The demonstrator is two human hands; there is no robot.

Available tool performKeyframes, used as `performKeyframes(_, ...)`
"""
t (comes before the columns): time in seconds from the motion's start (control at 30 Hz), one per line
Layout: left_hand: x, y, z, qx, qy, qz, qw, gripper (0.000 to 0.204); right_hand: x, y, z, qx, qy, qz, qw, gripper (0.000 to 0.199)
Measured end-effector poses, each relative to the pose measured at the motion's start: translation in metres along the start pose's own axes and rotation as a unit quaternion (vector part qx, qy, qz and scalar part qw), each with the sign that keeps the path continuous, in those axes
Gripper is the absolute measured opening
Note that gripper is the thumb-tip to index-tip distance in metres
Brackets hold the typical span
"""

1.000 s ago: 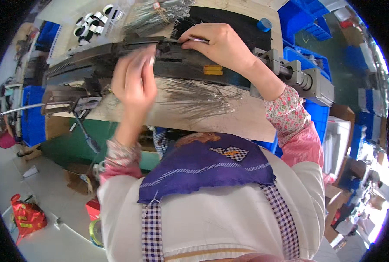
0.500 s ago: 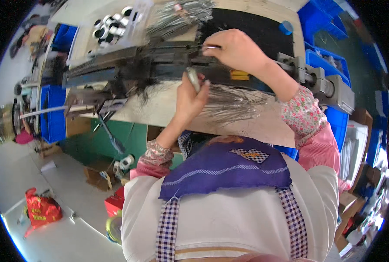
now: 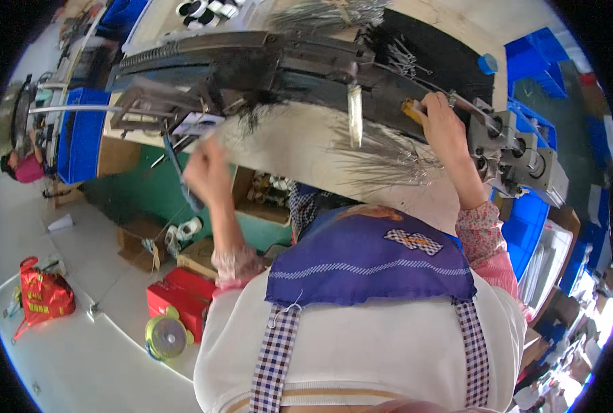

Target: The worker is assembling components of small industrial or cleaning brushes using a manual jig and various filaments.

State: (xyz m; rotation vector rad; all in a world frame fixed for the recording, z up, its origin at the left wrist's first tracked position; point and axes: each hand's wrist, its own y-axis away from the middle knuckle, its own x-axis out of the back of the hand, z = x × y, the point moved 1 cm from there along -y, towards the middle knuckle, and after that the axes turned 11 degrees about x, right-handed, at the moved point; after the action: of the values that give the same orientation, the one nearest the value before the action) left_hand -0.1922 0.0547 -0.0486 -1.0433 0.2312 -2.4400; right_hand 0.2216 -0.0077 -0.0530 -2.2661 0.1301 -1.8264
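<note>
My left hand (image 3: 209,172) is smeared by motion beside a blue lever handle (image 3: 177,168) at the bench's front left. Its fingers do not show clearly. Over the right part of a long dark metal machine (image 3: 251,69), my right hand (image 3: 445,125) has its fingers closed at a small yellow block (image 3: 411,110), partly hidden by the hand. A silver cylindrical handle (image 3: 355,115) sticks out from the machine toward me, with neither hand on it. Thin metal wires (image 3: 382,158) lie in a loose fan on the bench below it.
Metal cylinders and blocks (image 3: 520,151) form the machine's right end. Behind it lie more wires (image 3: 334,15), a black mat (image 3: 451,58) and a blue cap (image 3: 487,65). A blue bin (image 3: 82,138) stands left; a green fan (image 3: 167,336) and red box (image 3: 182,296) are on the floor.
My left hand has let go of the silver handle and moved left to the blue lever. My right hand has moved right and down from the thin rod to the yellow block. The view has shifted.
</note>
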Motion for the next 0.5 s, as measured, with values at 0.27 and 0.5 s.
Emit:
performKeyframes(0.27, 0.017, 0.030, 0.025, 0.015, -0.059, -0.012, 0.998, 0.048, 0.005, 0.008, 0.010, 0.003, -0.037, -0.004, 0.999, 0.018)
performKeyframes(0.5, -0.043, 0.005, 0.029, 0.332, 0.364, -0.258, 0.831, 0.036, 0.098, 0.030, -0.069, 0.083, -0.273, 0.027, 0.958, 0.019)
